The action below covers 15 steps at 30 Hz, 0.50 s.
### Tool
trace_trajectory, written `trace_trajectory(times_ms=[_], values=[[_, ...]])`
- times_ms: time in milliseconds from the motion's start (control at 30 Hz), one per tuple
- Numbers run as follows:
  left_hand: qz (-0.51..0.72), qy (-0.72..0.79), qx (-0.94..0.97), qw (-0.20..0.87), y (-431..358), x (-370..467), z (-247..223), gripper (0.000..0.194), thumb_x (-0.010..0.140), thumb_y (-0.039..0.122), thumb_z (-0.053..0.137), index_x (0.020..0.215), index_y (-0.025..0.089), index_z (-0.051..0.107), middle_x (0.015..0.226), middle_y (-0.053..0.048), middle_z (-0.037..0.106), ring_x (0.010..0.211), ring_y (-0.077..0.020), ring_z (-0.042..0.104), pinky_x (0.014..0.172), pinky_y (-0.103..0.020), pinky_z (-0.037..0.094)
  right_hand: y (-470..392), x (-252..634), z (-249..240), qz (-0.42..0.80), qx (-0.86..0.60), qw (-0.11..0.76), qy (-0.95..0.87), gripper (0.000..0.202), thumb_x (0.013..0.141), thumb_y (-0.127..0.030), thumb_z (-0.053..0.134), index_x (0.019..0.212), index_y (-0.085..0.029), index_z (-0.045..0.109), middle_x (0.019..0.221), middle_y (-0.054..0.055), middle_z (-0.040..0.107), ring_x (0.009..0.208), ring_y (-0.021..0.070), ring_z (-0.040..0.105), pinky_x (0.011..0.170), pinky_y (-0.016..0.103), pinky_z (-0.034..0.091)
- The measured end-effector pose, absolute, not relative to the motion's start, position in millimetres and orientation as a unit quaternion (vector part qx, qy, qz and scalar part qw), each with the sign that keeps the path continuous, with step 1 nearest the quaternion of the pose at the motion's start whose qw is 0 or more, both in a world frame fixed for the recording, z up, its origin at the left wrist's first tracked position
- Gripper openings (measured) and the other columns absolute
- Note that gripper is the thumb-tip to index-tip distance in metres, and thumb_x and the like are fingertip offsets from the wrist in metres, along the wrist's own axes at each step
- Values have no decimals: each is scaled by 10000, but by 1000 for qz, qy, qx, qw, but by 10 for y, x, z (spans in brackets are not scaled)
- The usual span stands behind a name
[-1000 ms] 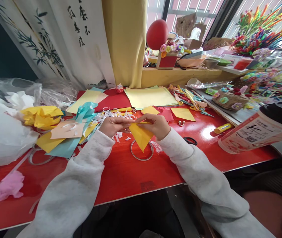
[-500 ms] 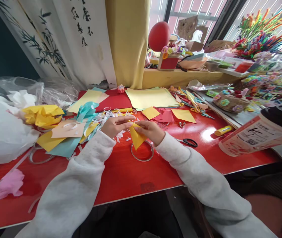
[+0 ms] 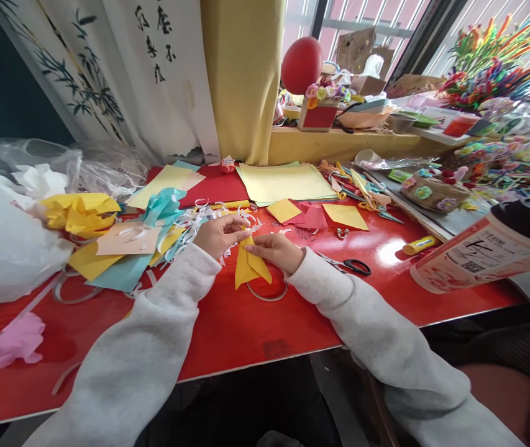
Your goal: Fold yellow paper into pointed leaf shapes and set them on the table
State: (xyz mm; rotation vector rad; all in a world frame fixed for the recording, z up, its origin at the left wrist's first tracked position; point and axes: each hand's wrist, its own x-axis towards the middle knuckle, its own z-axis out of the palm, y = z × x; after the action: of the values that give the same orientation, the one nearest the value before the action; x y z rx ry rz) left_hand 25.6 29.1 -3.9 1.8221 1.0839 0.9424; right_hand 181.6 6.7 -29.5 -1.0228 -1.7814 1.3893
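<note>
Between my two hands hangs a folded piece of yellow paper (image 3: 250, 268), with two flaps spreading downward from its pinched top. My left hand (image 3: 219, 236) pinches its upper tip between thumb and fingers. Slightly lower, on the right side, my right hand (image 3: 278, 252) grips the edge of the same paper. Beneath and partly behind it, a silver ring (image 3: 274, 299) lies on the red table (image 3: 246, 338). White paper shreds (image 3: 199, 217) are heaped behind my left hand.
Scissors (image 3: 355, 266) lie to the right, near a yellow glue stick (image 3: 419, 245) and a large paper cup (image 3: 470, 251). Yellow paper squares (image 3: 346, 216) and a pale yellow sheet stack (image 3: 283, 183) are at the back. Crumpled yellow paper (image 3: 81, 212) and a white plastic bag (image 3: 8, 242) occupy the left.
The yellow paper has turned and its lower part has spread from one narrow point into two flaps. My right hand has shifted slightly down and left along it.
</note>
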Motion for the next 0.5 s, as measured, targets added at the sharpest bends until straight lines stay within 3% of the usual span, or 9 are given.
trace_trajectory(times_ms=[233,500], values=[[342,484,716,370,312,230,-60,248,633,385,581,697,149,621,568,-3,580,496,-88,502,526,-219,415,77,1826,-285,444,-412,305,-735,363,701,-355,509,503,-168,269,491,-75,195,448,33,204,422,203,173],[336,478,703,406,267,262,-29,213,643,365,574,693,158,590,437,28,482,401,-70,423,399,-192,314,71,1895,-179,577,-391,254,-670,302,635,-421,565,622,-141,451,555,-44,434,489,60,399,460,211,316]])
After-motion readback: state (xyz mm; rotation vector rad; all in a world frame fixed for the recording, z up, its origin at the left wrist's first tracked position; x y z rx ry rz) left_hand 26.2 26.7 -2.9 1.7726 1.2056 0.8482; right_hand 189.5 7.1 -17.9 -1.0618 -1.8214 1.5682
